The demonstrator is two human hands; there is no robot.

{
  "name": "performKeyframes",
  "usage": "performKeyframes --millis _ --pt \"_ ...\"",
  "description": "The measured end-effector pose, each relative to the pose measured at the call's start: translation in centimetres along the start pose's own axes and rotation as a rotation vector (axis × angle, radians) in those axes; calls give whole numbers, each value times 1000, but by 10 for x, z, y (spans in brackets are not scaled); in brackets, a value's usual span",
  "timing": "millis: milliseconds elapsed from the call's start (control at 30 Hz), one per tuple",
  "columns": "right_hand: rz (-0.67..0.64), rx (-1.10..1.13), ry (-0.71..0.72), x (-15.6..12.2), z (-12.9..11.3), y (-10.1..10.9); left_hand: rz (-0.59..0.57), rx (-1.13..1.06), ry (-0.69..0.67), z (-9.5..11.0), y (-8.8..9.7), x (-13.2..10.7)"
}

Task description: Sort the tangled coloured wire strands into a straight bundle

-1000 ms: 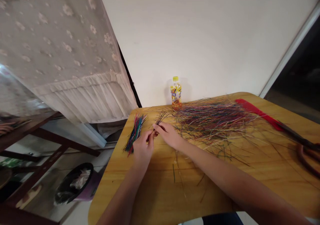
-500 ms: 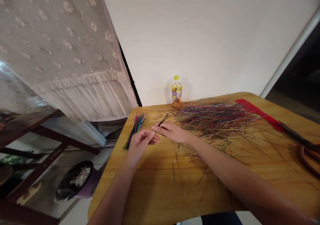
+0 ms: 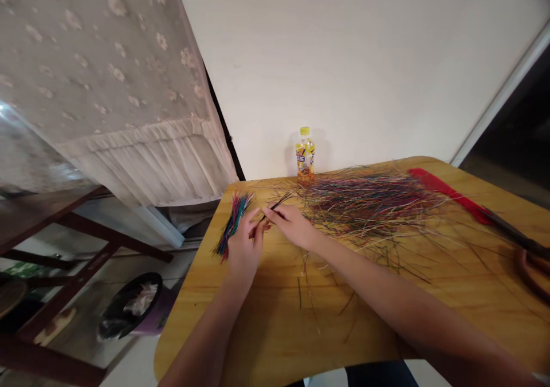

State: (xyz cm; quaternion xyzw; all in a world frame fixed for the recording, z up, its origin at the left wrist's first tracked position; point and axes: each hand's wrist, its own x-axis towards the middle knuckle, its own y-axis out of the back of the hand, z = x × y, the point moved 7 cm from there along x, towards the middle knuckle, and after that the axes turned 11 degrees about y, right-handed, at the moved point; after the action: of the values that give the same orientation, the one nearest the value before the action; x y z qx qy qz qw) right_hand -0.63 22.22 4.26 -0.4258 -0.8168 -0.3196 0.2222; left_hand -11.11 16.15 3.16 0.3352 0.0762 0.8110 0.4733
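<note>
Right hand (image 3: 293,225) pinches dark strands (image 3: 278,204); curled left hand (image 3: 244,254), grip unclear, near tidy multicoloured bundle (image 3: 234,223) at 10 o'clock, kept apart from loose heap (image 3: 369,203) at 2 o'clock.

Toward the person from the heap of coloured strands (image 3: 365,200), the wooden surface (image 3: 266,324) leaves a wide way for a hand, with only loose thin strands lying across it. The right forearm (image 3: 387,278) cuts over that way just below the heap. Left of the heap, the left grip (image 3: 244,255) and right grip (image 3: 292,226) sit close together, with thin dark strands (image 3: 279,203) between them and a bundle of coloured strands (image 3: 232,223) just beyond. A plastic bottle (image 3: 305,157) stands at the heap's far left corner, backed by the wall (image 3: 344,60). A long red-edged tool (image 3: 451,192) lies along the heap's right side.
</note>
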Motion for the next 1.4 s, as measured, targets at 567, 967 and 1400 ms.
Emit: performKeyframes --millis 567,967,1400 --pt "-468 -526 135 -5 -14 3 -516 -289 381 -9 -21 1" --pt "-340 -44 -31 -4 2 6 -578 -235 310 -4 -17 4" --pt "-298 530 -453 -18 17 -16 -242 164 -211 13 -3 2"
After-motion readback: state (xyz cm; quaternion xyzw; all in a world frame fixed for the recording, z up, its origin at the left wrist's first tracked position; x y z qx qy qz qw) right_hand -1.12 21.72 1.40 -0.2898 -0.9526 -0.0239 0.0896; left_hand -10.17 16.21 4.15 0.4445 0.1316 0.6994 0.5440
